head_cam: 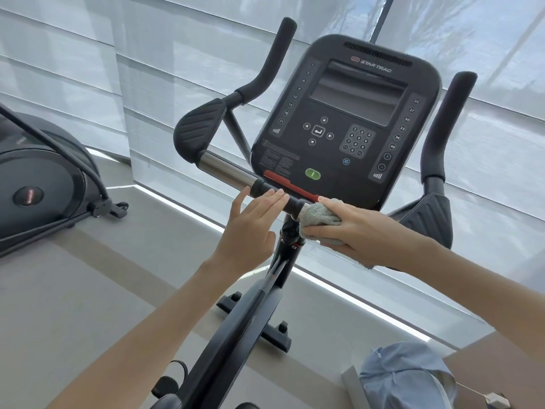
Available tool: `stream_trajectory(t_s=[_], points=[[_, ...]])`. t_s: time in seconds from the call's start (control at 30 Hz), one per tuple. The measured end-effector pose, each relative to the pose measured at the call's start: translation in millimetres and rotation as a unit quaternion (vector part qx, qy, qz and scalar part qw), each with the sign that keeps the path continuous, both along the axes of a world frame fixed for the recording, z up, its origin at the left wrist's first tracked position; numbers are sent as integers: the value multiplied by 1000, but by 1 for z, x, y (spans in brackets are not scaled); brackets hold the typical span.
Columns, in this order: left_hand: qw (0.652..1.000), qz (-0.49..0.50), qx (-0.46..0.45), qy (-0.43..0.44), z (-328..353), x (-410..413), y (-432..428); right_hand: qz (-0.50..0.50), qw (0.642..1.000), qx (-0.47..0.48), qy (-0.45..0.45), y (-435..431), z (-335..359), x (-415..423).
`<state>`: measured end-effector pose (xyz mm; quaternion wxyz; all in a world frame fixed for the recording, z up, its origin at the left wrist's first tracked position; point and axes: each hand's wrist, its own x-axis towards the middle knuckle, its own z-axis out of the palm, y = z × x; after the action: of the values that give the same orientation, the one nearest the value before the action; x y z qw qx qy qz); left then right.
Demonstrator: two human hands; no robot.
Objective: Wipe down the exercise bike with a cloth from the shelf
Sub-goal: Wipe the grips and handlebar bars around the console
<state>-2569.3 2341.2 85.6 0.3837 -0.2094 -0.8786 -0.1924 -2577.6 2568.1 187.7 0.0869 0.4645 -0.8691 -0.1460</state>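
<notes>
Currently, the left hand [250,222] is laid with straight fingers [272,199] on the black handlebar [264,187] of the exercise bike [244,320], gripping nothing, so it could slide off. Just right, the grey, fluffy cloth [320,219] is bunched against the bar's centre joint, clutched by the curled fingers [318,231] of the right hand [362,231]; console buttons [312,173] above could be pressed accidentally.

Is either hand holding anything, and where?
Right hand grips the bunched grey terry cloth around its middle; left hand holds nothing, fingers flat on the black handlebar.
</notes>
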Motion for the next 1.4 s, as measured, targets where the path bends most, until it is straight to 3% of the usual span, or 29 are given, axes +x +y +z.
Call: stream_trajectory(t_s=[0.1,0.23,0.47,0.57,0.67,0.8,0.9,1.0,1.1,1.17,1.3,1.4], points=[[1000,-4,-13,10,-1,-2,-3,-18,999,-10,-39,-25,2,-13],[1000,-8,-14,17,0,-3,-4,-77,977,-90,-178,-42,11,-25],[1000,0,-16,10,0,-1,-3,-140,953,-114,-244,2,20,-3],[1000,3,-8,8,-1,-1,0,-150,972,-43,-176,22,25,9],[1000,5,-1,10,-2,0,2,-98,994,48,8,19,11,16],[1000,10,3,12,-4,-1,5,-29,994,16,100,3,-5,8],[1000,8,-1,16,-5,-2,4,-81,995,25,54,-27,-5,-7],[1000,9,-8,15,-5,-2,3,-137,987,-46,-70,-50,6,-23],[1000,8,-14,12,-3,-1,2,-224,933,-121,-254,-51,14,-34],[1000,9,-14,14,-3,0,2,-254,903,-164,-307,-46,18,-33],[1000,12,-9,3,-2,1,2,-275,897,-172,-300,-37,22,-23],[1000,12,-8,-8,-2,1,2,-287,928,-124,-203,-29,18,-5]])
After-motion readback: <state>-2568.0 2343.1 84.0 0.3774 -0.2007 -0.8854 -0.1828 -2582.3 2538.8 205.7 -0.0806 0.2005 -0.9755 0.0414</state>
